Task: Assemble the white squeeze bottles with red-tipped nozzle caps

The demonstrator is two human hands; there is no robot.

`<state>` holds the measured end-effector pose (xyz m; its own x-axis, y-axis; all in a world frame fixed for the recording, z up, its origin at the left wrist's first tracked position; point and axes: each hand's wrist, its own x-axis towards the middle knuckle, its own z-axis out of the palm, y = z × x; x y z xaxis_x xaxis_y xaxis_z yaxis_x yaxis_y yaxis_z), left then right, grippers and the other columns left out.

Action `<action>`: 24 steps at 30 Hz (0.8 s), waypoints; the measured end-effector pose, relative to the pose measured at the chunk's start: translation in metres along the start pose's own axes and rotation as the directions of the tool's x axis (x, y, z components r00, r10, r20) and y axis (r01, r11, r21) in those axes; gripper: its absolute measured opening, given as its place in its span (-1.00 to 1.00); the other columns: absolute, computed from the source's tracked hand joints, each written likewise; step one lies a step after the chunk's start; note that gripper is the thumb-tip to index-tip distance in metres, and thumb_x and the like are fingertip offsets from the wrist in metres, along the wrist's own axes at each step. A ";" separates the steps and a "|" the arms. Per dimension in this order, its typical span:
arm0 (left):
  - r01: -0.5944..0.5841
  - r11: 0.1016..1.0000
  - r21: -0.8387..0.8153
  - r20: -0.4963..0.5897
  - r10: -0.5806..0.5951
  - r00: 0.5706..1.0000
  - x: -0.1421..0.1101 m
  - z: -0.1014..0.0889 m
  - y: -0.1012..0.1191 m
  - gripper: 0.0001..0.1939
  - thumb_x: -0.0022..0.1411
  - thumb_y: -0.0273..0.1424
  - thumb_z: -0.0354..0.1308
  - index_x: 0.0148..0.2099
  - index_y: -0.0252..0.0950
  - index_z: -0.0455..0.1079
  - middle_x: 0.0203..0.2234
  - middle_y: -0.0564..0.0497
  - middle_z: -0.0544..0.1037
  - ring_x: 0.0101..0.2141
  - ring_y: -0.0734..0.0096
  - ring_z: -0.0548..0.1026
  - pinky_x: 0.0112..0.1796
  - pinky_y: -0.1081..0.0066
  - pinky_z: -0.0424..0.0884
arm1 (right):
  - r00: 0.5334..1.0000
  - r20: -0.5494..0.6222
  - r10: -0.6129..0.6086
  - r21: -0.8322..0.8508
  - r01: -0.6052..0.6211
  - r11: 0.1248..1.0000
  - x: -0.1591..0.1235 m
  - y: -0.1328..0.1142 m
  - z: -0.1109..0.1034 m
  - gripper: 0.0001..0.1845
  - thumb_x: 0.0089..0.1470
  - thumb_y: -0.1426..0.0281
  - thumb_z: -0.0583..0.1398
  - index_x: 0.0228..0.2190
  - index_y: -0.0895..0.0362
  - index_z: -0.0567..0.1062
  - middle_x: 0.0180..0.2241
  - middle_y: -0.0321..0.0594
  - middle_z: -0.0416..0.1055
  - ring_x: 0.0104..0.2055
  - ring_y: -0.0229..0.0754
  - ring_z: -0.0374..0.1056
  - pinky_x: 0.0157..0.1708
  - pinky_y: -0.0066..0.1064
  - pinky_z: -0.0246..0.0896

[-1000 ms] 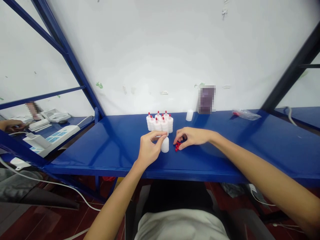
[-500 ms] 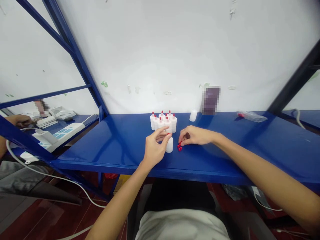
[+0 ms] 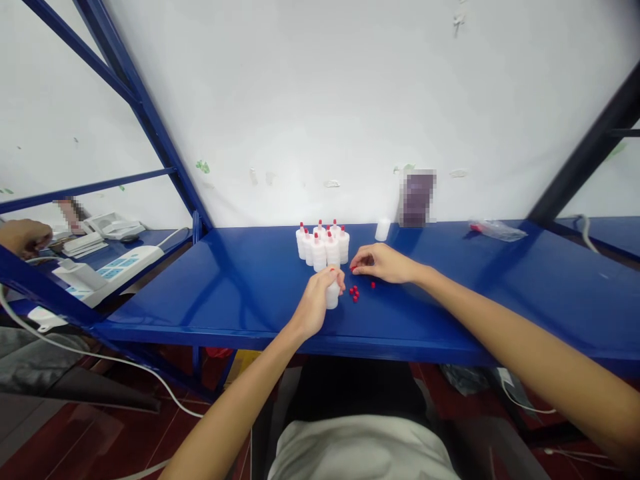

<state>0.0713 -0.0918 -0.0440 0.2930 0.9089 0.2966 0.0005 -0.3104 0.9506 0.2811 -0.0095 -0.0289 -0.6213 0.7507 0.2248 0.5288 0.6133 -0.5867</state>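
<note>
My left hand (image 3: 314, 300) is wrapped around a small white squeeze bottle (image 3: 332, 295), which stands upright near the table's front. A bit of red shows by the left thumb at the bottle's top. To its right, my right hand (image 3: 381, 263) pinches a small red cap (image 3: 354, 269) between thumb and fingers, just above the tabletop. Below that hand lie several loose red caps (image 3: 355, 292) in a small cluster, with a single one (image 3: 373, 285) apart. Behind the left hand stand several white bottles (image 3: 319, 257) with red tips, packed close together.
The blue table (image 3: 240, 280) meets a white wall. At the back stand a white container (image 3: 383, 230) and a blurred dark upright object (image 3: 418, 199). A clear plastic bag (image 3: 497, 231) with something red lies right. A power strip (image 3: 120, 267) and another person's hand (image 3: 25, 237) are left.
My left hand has gone from pinching near the bottle's top to wrapping around it. My right hand has lifted off the cap pile with a red cap; the loose caps have spread.
</note>
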 end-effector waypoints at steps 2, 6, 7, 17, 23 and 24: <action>0.002 0.999 0.038 -0.069 0.001 0.998 -0.001 -0.003 -0.001 -0.57 0.32 -0.13 -0.13 -0.51 -0.26 0.22 -0.55 0.01 0.36 -0.48 0.40 0.33 -0.41 0.41 0.29 | 1.000 -0.014 -0.005 0.000 0.005 1.000 0.001 0.003 0.002 -0.70 0.08 0.20 0.25 -0.31 0.18 0.63 -0.32 -0.15 0.53 -0.34 -0.17 0.40 -0.25 -0.32 0.29; 0.001 0.999 0.039 -0.152 0.005 0.988 -0.006 -0.008 0.002 -0.65 0.30 -0.18 -0.07 -0.45 -0.26 0.28 -0.69 0.10 0.29 -0.60 0.46 0.27 -0.50 0.44 0.23 | 1.000 -0.024 0.008 0.006 -0.007 1.000 0.002 0.005 0.003 -0.71 0.07 0.19 0.27 -0.33 0.17 0.62 -0.33 -0.15 0.53 -0.34 -0.17 0.40 -0.26 -0.32 0.28; 0.009 1.000 0.027 -0.155 -0.005 0.988 -0.008 -0.010 0.003 -0.68 0.30 -0.17 -0.06 -0.39 -0.26 0.29 -0.71 0.13 0.27 -0.63 0.48 0.25 -0.53 0.46 0.21 | 1.000 -0.014 0.012 0.007 -0.012 1.000 0.002 0.004 0.002 -0.71 0.07 0.20 0.27 -0.32 0.17 0.62 -0.32 -0.15 0.53 -0.34 -0.18 0.40 -0.26 -0.32 0.29; 0.044 0.997 -0.058 -0.158 -0.053 0.986 -0.014 -0.022 0.000 -0.69 0.36 -0.12 -0.05 -0.31 -0.24 0.19 -0.65 0.15 0.35 -0.60 0.51 0.31 -0.52 0.51 0.24 | 0.965 0.252 0.071 0.065 -0.090 0.994 -0.004 -0.011 -0.008 -0.62 -0.02 0.10 0.33 -0.34 0.17 0.64 -0.41 -0.19 0.55 -0.41 -0.19 0.41 -0.37 -0.36 0.29; 0.089 0.994 0.055 -0.021 -0.088 0.996 -0.015 -0.019 0.002 -0.61 0.32 -0.02 0.06 -0.31 -0.27 0.27 -0.55 0.10 0.40 -0.52 0.51 0.35 -0.44 0.50 0.26 | 0.998 0.062 0.014 0.037 -0.016 0.999 -0.006 -0.020 -0.010 -0.61 0.08 0.07 0.25 -0.36 0.16 0.62 -0.34 -0.16 0.52 -0.34 -0.18 0.37 -0.31 -0.33 0.25; 0.085 0.993 0.081 -0.016 -0.084 0.996 -0.016 -0.019 0.002 -0.60 0.33 -0.01 0.04 -0.31 -0.27 0.29 -0.55 0.10 0.39 -0.51 0.51 0.35 -0.44 0.50 0.26 | 1.000 -0.016 -0.018 0.032 0.019 0.999 -0.007 -0.023 -0.010 -0.60 0.11 0.06 0.23 -0.41 0.16 0.60 -0.35 -0.17 0.50 -0.33 -0.18 0.36 -0.29 -0.32 0.23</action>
<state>0.0485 -0.1018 -0.0449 0.2763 0.9363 0.2168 0.1030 -0.2531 0.9619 0.2786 -0.0264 -0.0091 -0.6216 0.7432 0.2476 0.4983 0.6190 -0.6071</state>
